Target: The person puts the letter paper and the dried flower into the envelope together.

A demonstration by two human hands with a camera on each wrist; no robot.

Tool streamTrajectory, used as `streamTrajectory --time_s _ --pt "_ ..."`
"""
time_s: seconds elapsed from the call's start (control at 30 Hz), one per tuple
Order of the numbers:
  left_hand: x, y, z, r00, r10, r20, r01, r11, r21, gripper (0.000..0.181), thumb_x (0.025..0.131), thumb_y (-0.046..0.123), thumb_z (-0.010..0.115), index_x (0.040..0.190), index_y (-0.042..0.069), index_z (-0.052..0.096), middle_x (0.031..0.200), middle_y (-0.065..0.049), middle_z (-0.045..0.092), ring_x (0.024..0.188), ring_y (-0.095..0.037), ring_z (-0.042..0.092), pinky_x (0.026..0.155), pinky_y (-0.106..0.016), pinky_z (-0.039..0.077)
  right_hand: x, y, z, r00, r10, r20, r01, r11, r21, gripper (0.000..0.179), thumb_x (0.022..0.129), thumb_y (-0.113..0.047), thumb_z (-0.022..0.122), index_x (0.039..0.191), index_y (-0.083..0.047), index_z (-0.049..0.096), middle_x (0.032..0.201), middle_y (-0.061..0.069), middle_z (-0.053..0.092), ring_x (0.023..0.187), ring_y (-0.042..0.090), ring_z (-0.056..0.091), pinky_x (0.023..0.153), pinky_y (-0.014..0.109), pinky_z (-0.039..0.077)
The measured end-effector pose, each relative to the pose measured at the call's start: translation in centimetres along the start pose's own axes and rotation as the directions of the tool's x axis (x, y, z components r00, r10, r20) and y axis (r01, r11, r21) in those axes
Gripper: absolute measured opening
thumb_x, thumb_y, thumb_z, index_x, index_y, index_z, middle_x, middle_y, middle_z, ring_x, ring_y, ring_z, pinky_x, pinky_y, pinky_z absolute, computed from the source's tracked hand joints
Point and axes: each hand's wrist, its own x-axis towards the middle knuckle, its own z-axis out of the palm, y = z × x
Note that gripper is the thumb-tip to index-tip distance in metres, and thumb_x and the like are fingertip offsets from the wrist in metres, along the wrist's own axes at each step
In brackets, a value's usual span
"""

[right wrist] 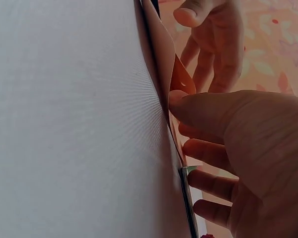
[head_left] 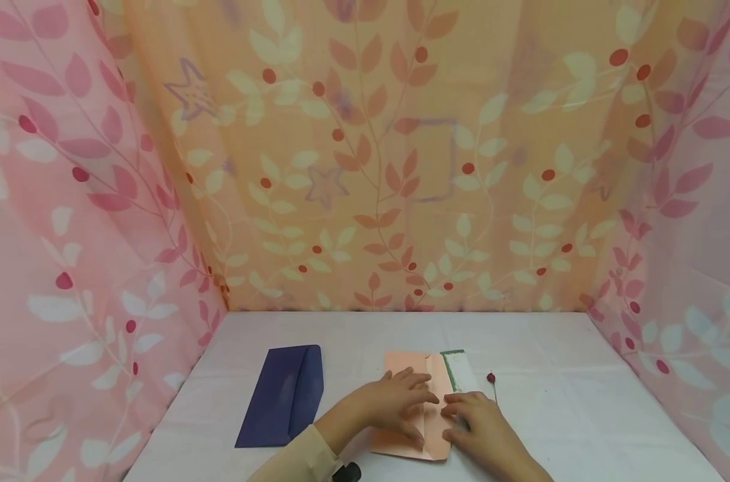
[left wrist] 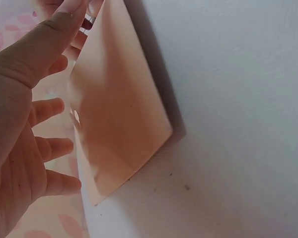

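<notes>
A peach paper envelope (head_left: 403,447) lies on the white table, its long flap lifted along the right side. My left hand (head_left: 395,405) spreads over it with fingers apart; in the left wrist view its fingers (left wrist: 52,148) are fairly straight beside the paper. At the envelope's right edge, my right hand (head_left: 482,425) pinches the flap between thumb and fingers, as the thumb (right wrist: 203,111) in the right wrist view shows. Beyond the right hand, a white card with a green border (head_left: 463,371) sticks out from beside the envelope, partly hidden.
A dark blue envelope (head_left: 274,398) with its flap unfolded lies to the left, near the left forearm. To the right of the card is a small dark red flower-like piece on a thin stem (head_left: 491,378). Leaf-patterned curtains (head_left: 365,154) border the table at the back and sides.
</notes>
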Motion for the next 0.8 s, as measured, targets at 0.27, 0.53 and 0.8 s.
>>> streamTrajectory --time_s 0.27,0.53,0.8 --pt "-0.2 0.5 0.4 0.997 -0.071 0.034 0.072 0.997 -0.032 0.061 0.076 0.073 0.073 0.127 0.043 0.060 0.164 0.009 0.033 0.153 -0.038 0.029 0.107 -0.073 0.036 0.2 0.1 0.0 0.999 -0.006 0.049 0.007 1.000 -0.022 0.031 0.083 -0.044 0.081 0.106 -0.024 0.076 0.131 -0.005 0.068 0.120 0.022 0.058 0.097 0.054 0.046" --pt "-0.4 0.5 0.9 0.995 -0.085 0.054 0.087 0.996 -0.037 0.057 0.073 0.072 0.077 0.118 0.043 0.059 0.164 0.016 0.031 0.153 -0.039 0.028 0.105 -0.074 0.039 0.0 -0.1 0.2 0.997 -0.007 0.074 0.007 1.000 0.000 0.033 0.084 -0.045 0.080 0.108 -0.023 0.076 0.132 -0.004 0.068 0.121 0.025 0.058 0.095 0.056 0.046" --pt "-1.5 0.7 0.8 0.994 -0.106 -0.011 0.105 0.991 -0.081 0.066 0.068 0.068 0.083 0.121 0.041 0.054 0.167 0.017 0.024 0.152 -0.041 0.029 0.095 -0.076 0.044 0.0 -0.5 -0.2 0.997 0.029 0.078 -0.026 0.999 -0.032 0.033 0.083 -0.042 0.081 0.110 -0.022 0.076 0.133 -0.005 0.068 0.121 0.023 0.058 0.095 0.055 0.046"
